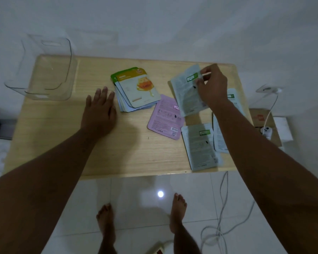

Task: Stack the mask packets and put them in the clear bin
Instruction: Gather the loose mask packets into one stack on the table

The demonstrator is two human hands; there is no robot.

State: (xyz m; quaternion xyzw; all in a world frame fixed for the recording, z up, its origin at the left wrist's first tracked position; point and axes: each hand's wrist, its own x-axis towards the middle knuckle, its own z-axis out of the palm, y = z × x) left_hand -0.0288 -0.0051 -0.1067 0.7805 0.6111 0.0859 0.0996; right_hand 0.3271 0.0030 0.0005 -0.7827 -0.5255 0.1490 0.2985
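A fanned stack of mask packets (136, 90), a yellow honey one on top, lies mid-table. My left hand (98, 110) rests flat and open just left of the stack. My right hand (212, 87) pinches the top of a grey-green packet (186, 92) and holds it tilted above the table. A pink packet (164, 117) lies back side up between the stack and the held packet. Another grey-green packet (200, 146) lies near the front right edge, and two pale ones (218, 138) are partly hidden under my right forearm. The clear bin (44, 68) stands at the table's back left corner.
The small wooden table (66, 143) stands on white tiles. A cardboard box (259, 120) with a white charger and cable sits to its right. Cables (221, 217) trail on the floor by the front right. My bare feet are below the front edge.
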